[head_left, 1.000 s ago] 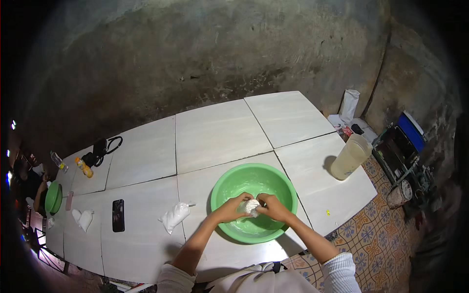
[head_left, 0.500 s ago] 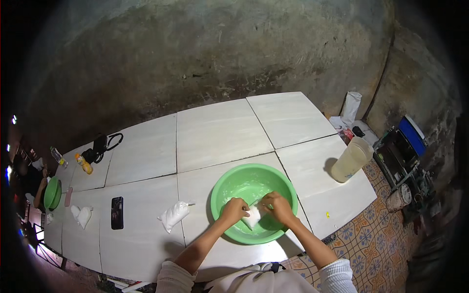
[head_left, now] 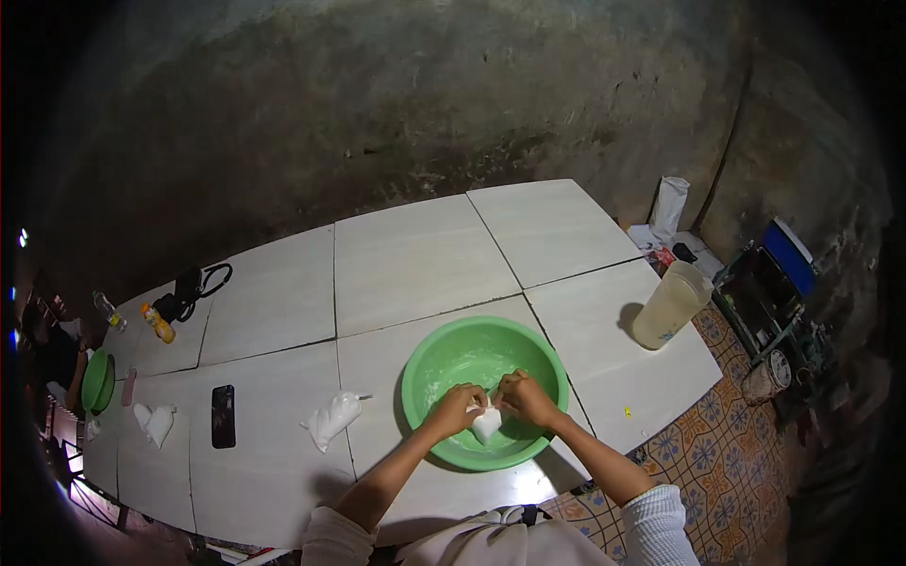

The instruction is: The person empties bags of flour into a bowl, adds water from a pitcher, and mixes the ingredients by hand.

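Small white-filled plastic bag (head_left: 487, 427), held over the hollow of a round green plastic basin (head_left: 486, 338).
A large white-tiled table (head_left: 425, 259) bears the basin; the left hand (head_left: 455, 408) and right hand (head_left: 526, 399) have fingers clamped on the bag's top, its bulging part below them.

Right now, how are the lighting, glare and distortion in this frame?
Head view: glare on the white tabletop just below the green bowl; head view: the pitcher throws a shadow to its left; head view: fisheye bows the tabletop's far edge and blackens the corners; head view: the person at far left is dim.
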The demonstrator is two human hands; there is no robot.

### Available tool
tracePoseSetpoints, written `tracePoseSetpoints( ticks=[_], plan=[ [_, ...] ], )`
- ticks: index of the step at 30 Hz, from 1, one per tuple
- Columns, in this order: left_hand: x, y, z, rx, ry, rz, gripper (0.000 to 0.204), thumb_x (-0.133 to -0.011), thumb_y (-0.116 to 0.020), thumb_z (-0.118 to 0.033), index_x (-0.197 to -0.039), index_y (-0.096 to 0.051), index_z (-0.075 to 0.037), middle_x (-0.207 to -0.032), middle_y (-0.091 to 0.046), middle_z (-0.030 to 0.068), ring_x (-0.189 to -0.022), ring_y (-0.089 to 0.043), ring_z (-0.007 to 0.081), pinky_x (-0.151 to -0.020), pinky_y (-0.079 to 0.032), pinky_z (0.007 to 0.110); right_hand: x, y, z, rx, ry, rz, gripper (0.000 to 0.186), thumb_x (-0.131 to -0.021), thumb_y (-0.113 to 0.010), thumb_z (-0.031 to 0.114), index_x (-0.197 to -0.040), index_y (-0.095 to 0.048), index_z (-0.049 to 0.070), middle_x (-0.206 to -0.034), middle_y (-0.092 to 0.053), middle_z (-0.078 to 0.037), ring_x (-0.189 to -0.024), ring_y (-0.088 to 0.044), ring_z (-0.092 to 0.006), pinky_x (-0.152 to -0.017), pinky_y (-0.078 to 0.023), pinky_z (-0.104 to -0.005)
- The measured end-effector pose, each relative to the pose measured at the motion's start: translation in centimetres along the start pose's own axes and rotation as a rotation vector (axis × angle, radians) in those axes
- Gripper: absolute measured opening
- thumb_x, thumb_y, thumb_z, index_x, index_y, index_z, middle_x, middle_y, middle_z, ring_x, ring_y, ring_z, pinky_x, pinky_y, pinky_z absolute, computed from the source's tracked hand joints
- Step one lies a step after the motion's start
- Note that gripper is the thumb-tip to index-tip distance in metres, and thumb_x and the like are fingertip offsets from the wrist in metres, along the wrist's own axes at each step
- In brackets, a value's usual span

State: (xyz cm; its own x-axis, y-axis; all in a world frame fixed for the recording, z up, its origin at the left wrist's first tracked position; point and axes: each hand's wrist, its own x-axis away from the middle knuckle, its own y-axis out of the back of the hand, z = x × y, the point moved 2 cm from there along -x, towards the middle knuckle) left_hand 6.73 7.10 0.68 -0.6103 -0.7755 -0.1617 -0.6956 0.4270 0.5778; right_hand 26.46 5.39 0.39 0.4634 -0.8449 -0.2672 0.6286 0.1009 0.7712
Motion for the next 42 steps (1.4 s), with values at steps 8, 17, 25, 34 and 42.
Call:
tracePoseSetpoints(
  ticks=[8,17,25,34,42],
  plan=[
    [0.6,0.4,2.5,0.109,0.329,0.120,0.029,-0.072,-0.084,-0.016,-0.092,-0.071,0.000,-0.079,-0.072,0.0128,-0.069,-0.068,0.0170,-0.064,-0.053,0.029,-0.6,3.0,2.1,-0.044,-0.227,-0.086,0.014,-0.075,-0.068,-0.002,-0.088,-0.065,0.003,-0.088,-0.062,-0.012,-0.080,-0.064,-0.0286,-0.071,-0.050,-0.0366],
    [-0.2,0.7,0.6,0.127,0.272,-0.082,0.013,-0.075,-0.081,-0.008,-0.078,-0.071,-0.001,-0.069,-0.069,0.0084,-0.061,-0.060,0.0085,-0.058,-0.048,0.026,0.7,0.9,1.9,0.134,-0.135,0.008,0.017,-0.075,-0.075,0.015,-0.091,-0.072,0.011,-0.096,-0.069,-0.002,-0.096,-0.061,-0.0228,-0.085,-0.042,-0.0408],
    [-0.1,0.6,1.9,0.052,0.235,-0.167,0.016,-0.074,-0.080,-0.010,-0.085,-0.070,-0.005,-0.074,-0.068,0.0090,-0.068,-0.065,0.0289,-0.069,-0.052,0.037,-0.3,-0.7,2.2,0.383,-0.052,0.117,0.021,-0.079,-0.068,0.009,-0.099,-0.066,0.009,-0.103,-0.060,-0.005,-0.102,-0.056,-0.0247,-0.084,-0.040,-0.0428],
    [0.0,0.1,1.7,0.114,0.183,-0.192,0.016,-0.073,-0.078,-0.002,-0.087,-0.071,0.000,-0.083,-0.072,0.0128,-0.078,-0.071,0.0208,-0.072,-0.055,0.031,-0.9,-1.8,1.7,0.130,-0.089,-0.037,0.009,-0.081,-0.069,0.014,-0.090,-0.070,0.011,-0.113,-0.052,-0.011,-0.113,-0.050,-0.0290,-0.088,-0.037,-0.0459],
    [0.1,-0.7,2.9,0.090,0.139,-0.113,0.011,-0.077,-0.077,-0.010,-0.087,-0.075,-0.006,-0.079,-0.064,0.0116,-0.073,-0.062,0.0220,-0.069,-0.048,0.034,-0.7,-2.5,-1.2,-0.119,-0.143,0.108,0.017,-0.079,-0.071,0.007,-0.096,-0.068,0.011,-0.112,-0.047,-0.012,-0.112,-0.047,-0.0295,-0.091,-0.043,-0.0412]
  ],
)
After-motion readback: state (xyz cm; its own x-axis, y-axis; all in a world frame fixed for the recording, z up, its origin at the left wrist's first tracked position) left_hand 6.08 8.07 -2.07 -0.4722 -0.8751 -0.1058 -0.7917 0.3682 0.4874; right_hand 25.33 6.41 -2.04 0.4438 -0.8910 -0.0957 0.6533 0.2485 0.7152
